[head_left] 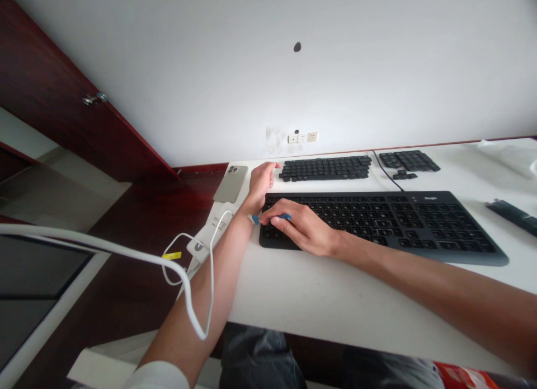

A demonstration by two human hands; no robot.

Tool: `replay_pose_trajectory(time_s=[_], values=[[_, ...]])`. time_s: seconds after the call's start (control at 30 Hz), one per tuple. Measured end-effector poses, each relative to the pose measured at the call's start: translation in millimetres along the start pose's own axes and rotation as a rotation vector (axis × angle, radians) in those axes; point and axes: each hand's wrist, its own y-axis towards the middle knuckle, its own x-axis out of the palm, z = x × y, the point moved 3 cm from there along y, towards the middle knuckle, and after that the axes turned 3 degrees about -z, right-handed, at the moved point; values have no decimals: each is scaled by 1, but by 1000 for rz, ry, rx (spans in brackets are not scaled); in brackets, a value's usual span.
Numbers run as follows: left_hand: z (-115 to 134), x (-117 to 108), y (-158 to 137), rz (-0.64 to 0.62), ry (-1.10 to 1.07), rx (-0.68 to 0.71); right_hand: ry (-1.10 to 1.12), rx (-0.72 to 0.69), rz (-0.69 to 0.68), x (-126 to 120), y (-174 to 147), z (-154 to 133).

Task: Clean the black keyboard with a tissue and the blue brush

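Note:
A black keyboard (369, 215) lies on the white table, its key sockets bare of keycaps. In my right hand (304, 226) is a small blue brush (255, 219), gripped over the keyboard's left end. The brush's pale tip points left, close to my left forearm. My left hand (260, 183) rests by the keyboard's far left corner, index finger stretched to the right and the other fingers loosely bent, with nothing seen in it. Just beyond lie the removed black keycaps (325, 168), laid out in rows.
More keycaps (409, 160) sit at the back right, past the keyboard's cable (386, 173). A phone (231, 183) and a white power strip (210, 232) line the left edge. A white cable (184, 277) loops across my left forearm. At right are a dark strip (514, 215) and a plastic bag (512, 156).

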Motion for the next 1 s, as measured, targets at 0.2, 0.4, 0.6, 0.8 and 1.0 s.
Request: replay_pose_trajectory(time_s=[0.2, 0.4, 0.6, 0.8, 1.0], values=[[2, 0, 2, -14, 19, 0, 20, 106, 149, -12, 3, 9], [3, 1, 2, 29, 18, -18, -93, 348, 259, -36, 6, 48], [1, 1, 1, 10, -9, 2, -105, 349, 210, -34, 4, 52], [3, 2, 1, 19, 2, -4, -171, 370, 199, -34, 5, 50], [2, 2, 1, 19, -3, -11, -198, 403, 283, -38, 4, 51]])
